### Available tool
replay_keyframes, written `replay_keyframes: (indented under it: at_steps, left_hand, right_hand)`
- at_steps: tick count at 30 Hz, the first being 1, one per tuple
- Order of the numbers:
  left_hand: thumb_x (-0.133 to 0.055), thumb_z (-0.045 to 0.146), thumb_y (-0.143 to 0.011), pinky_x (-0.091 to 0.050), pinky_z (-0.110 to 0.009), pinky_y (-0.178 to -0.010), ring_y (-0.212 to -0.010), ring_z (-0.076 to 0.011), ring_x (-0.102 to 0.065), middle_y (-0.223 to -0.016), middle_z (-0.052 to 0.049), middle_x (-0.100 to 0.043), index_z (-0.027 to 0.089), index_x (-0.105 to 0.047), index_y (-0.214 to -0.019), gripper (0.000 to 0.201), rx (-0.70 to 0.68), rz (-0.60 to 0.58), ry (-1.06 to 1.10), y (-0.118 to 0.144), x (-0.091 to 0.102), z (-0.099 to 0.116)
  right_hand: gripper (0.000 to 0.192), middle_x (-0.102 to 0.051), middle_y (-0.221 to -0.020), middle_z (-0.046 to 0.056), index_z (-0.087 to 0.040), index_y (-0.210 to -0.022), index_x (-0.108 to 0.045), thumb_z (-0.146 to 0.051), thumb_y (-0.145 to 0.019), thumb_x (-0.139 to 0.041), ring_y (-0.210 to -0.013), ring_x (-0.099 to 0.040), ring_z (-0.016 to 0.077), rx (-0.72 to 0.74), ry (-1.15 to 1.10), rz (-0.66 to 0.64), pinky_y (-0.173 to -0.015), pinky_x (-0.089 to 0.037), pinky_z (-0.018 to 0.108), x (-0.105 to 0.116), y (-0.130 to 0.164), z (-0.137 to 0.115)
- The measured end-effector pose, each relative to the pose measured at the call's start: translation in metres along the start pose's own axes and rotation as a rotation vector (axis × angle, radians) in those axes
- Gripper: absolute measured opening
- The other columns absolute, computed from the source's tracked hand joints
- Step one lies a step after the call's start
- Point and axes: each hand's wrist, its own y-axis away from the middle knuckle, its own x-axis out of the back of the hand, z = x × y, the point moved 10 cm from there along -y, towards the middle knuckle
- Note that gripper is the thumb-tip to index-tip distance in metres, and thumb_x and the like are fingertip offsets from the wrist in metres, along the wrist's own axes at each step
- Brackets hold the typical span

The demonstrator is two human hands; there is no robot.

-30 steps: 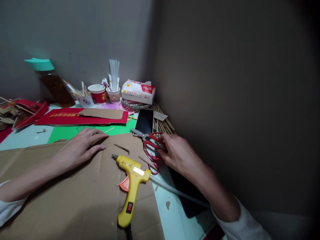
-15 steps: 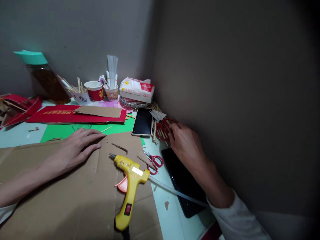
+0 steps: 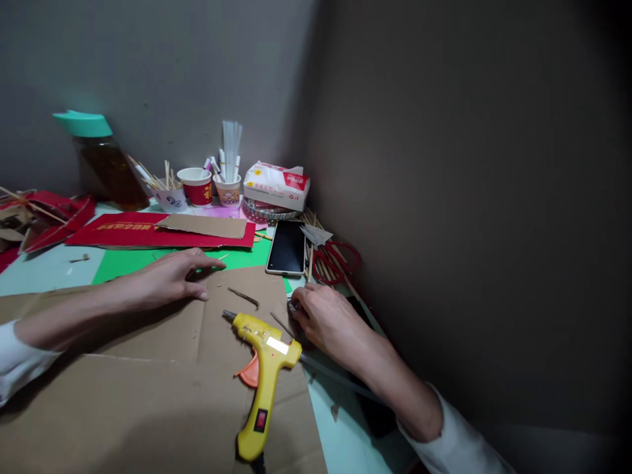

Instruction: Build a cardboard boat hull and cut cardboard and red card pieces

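My left hand (image 3: 170, 280) lies on the large sheet of brown cardboard (image 3: 123, 408), fingers stretched out and holding nothing. My right hand (image 3: 320, 316) is curled over a small pair of scissors (image 3: 292, 305) at the sheet's right edge; a bit of metal shows by the fingertips, and the handles are hidden under the hand. Just left of it, a yellow hot glue gun (image 3: 266, 368) lies on the cardboard, a clear glue stick (image 3: 336, 375) running out of its back. A larger pair of red-handled scissors (image 3: 338, 262) rests on wooden sticks beyond my right hand.
A phone (image 3: 287, 247) lies ahead, and a dark tablet-like device (image 3: 378, 415) is partly under my right arm. Along the wall stand a bottle (image 3: 106, 164), paper cups (image 3: 197, 187) and a tissue pack (image 3: 276, 186). Red cardboard (image 3: 128, 230) lies in front of them.
My right hand has moved from the large red scissors back left and down onto the small scissors. The fingers and thumb of my left hand have shifted slightly on the cardboard.
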Motion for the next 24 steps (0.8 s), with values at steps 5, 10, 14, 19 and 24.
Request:
replay_keyframes:
  at_steps: [5,10,14,19,24]
  left_hand:
    - [-0.068,0.032,-0.071,-0.041,-0.03,-0.067,-0.077,-0.0206,-0.052,-0.085,-0.001,-0.055,0.017,-0.058,-0.103,0.037,0.002,-0.099,0.086,-0.012,-0.003,0.001]
    - [-0.06,0.032,-0.077,-0.036,-0.029,-0.064,-0.07,-0.0168,-0.044,-0.076,0.003,-0.046,0.019,-0.052,-0.085,0.018,0.02,-0.128,0.105,-0.009,-0.004,-0.007]
    - [-0.062,0.036,-0.076,-0.037,-0.03,-0.067,-0.073,-0.0181,-0.046,-0.077,0.001,-0.05,0.019,-0.052,-0.083,0.021,0.029,-0.118,0.086,-0.007,-0.002,-0.015]
    - [-0.059,0.04,-0.078,-0.039,-0.03,-0.068,-0.074,-0.019,-0.048,-0.079,0.0,-0.054,0.018,-0.055,-0.086,0.023,0.036,-0.115,0.079,-0.006,-0.003,-0.022]
    - [-0.059,0.041,-0.076,-0.038,-0.03,-0.067,-0.073,-0.0193,-0.049,-0.077,0.0,-0.055,0.019,-0.056,-0.084,0.023,0.042,-0.104,0.067,-0.009,-0.004,-0.026]
  right_hand:
    - [0.017,-0.074,-0.088,0.011,-0.013,-0.09,-0.071,-0.01,-0.09,-0.054,-0.077,-0.069,0.0194,-0.046,-0.034,0.022,-0.06,-0.036,0.028,0.0,-0.001,0.006]
    - [0.019,-0.074,-0.093,0.011,-0.014,-0.092,-0.072,-0.006,-0.085,-0.056,-0.082,-0.069,0.0183,-0.085,-0.089,0.044,-0.064,-0.04,0.025,0.004,-0.002,0.015]
    - [0.019,-0.074,-0.094,0.01,-0.015,-0.094,-0.072,-0.008,-0.086,-0.057,-0.084,-0.069,0.0174,-0.088,-0.11,0.06,-0.066,-0.041,0.023,0.008,-0.002,0.022]
    - [0.017,-0.074,-0.091,0.01,-0.015,-0.087,-0.071,-0.008,-0.087,-0.055,-0.082,-0.069,0.0188,-0.082,-0.073,0.075,-0.068,-0.041,0.026,0.01,-0.003,0.023]
    - [0.016,-0.072,-0.09,0.011,-0.015,-0.08,-0.07,-0.009,-0.083,-0.056,-0.081,-0.066,0.0225,-0.036,0.104,0.038,-0.068,-0.039,0.031,0.019,0.003,0.009]
